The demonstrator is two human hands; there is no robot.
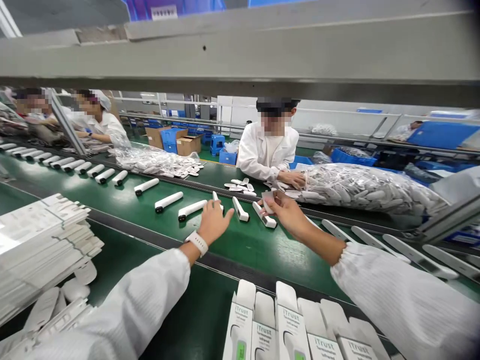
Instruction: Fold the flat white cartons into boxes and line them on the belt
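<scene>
One thermometer (215, 195) lies on the belt (258, 250), long axis pointing away, partly behind the nearer left hand (215, 222), fingers spread; the right hand (283, 210) pinches a white piece (268, 201).

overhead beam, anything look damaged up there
Yes, probably: the beam has a ragged, mottled patch on its upper part, toward the left; it looks chipped or peeled, unlike the smoother grey around it.
</scene>
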